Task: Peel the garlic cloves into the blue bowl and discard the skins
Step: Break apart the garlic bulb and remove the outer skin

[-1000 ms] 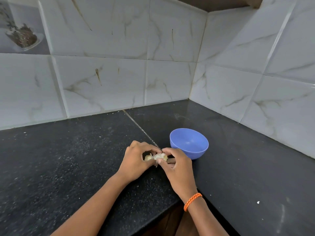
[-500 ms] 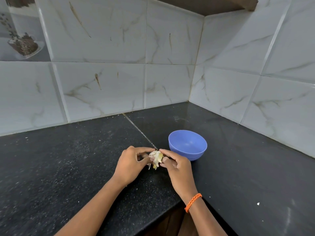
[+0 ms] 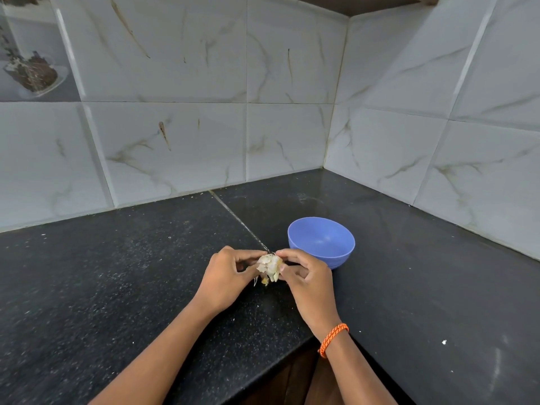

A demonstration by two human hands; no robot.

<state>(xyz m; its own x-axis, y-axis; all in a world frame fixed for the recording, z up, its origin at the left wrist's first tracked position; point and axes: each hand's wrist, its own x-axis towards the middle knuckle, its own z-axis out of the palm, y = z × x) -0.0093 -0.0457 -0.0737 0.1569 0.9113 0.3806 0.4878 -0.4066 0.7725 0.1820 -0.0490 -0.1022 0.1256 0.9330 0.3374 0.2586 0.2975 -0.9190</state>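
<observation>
One garlic bulb [image 3: 270, 266] between two hands, one blue bowl [image 3: 321, 242].

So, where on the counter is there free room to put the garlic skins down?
The black counter is bare left of the left hand, up to the tiled wall. It is also bare right of the blue bowl and behind it. It is crowded only where both hands hold the garlic, beside the bowl.

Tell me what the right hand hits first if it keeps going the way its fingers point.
The garlic already at its fingertips, then the left hand just beyond. The right hand points left, not toward the bowl.
</observation>
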